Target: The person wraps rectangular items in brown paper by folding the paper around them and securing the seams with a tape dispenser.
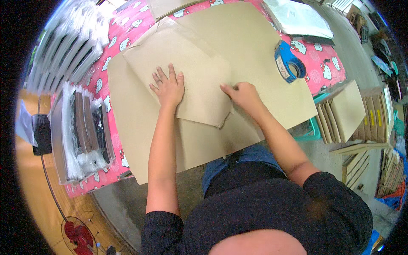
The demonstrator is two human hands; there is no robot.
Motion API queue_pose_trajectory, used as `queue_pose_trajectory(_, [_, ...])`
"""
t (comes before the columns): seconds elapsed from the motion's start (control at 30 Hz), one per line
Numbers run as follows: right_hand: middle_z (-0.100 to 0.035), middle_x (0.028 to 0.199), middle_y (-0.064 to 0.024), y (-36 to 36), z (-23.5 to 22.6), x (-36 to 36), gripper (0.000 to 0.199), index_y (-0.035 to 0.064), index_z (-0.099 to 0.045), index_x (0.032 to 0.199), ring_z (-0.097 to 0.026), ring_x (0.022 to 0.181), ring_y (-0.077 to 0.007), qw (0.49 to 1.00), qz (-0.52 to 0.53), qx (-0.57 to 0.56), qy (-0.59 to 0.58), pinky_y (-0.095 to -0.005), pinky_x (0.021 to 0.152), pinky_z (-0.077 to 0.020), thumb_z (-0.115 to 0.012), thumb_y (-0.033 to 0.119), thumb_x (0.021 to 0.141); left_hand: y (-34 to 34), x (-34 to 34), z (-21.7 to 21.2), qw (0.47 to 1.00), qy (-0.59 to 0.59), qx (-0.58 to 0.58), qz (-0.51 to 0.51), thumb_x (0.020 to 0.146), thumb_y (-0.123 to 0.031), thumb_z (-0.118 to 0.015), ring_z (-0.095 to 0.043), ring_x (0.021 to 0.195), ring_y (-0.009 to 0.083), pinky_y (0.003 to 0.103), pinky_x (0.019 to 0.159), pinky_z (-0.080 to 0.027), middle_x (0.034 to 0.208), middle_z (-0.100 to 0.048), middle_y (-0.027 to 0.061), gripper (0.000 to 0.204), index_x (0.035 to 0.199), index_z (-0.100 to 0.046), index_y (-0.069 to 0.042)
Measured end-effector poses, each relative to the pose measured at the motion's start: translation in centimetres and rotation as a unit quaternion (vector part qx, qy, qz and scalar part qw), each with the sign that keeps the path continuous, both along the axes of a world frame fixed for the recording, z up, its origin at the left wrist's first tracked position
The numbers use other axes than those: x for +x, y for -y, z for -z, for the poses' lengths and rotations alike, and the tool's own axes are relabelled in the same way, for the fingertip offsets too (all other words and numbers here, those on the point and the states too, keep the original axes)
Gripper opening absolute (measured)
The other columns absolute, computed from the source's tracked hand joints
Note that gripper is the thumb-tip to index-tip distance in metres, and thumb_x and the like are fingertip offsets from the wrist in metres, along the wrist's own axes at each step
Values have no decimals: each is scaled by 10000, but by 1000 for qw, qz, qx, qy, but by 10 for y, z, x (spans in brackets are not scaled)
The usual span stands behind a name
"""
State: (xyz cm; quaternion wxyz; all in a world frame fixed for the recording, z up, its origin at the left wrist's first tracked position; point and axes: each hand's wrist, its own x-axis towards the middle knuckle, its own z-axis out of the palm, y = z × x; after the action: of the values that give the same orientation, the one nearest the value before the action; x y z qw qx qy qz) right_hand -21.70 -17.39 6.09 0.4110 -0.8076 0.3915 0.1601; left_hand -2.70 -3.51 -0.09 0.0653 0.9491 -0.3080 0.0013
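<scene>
Wearer's clothing: black top (255, 199), finely ribbed knit; left sleeve (161, 233) and right sleeve (338, 206) also black, both short, ending near elbow. Blue denim (261, 155) below the waist.

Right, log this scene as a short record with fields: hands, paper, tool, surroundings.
Left hand: spread flat on the folded brown paper
Right hand: curled at the folded paper's right edge; grip unclear
Underneath: larger brown sheet
Tool: blue tape dispenser, near the sheet's right edge
Left side: plastic-wrapped stacks
Table cover: pink, patterned
</scene>
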Motion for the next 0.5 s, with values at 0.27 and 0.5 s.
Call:
queue_pose_trajectory(0.27, [-624, 869, -156, 2, 56, 22, 323, -75, -560, 937, -632, 767, -241, 819, 290, 392, 303, -362, 692, -541, -573, 242, 875, -1, 2, -9, 1000, -23, 13, 14, 921, -470, -254, -70, 1340, 434, 607, 1034, -45, 1468, -83, 217, 560, 1426, -188, -235])
queue_pose_trajectory(0.5, [-637, 944, -167, 28, -31, 62, 492, -1, -631, 952, -620, 893, -279, 942, -259, -211, -20, -409, 773, -486, -544, 468, 830, -14, -34, -4, 998, 59, 22, 19, 940, -392, -242, -138, 1321, 452, 629, 1018, -110, 1476, -143, 143, 503, 1418, -215, -239])
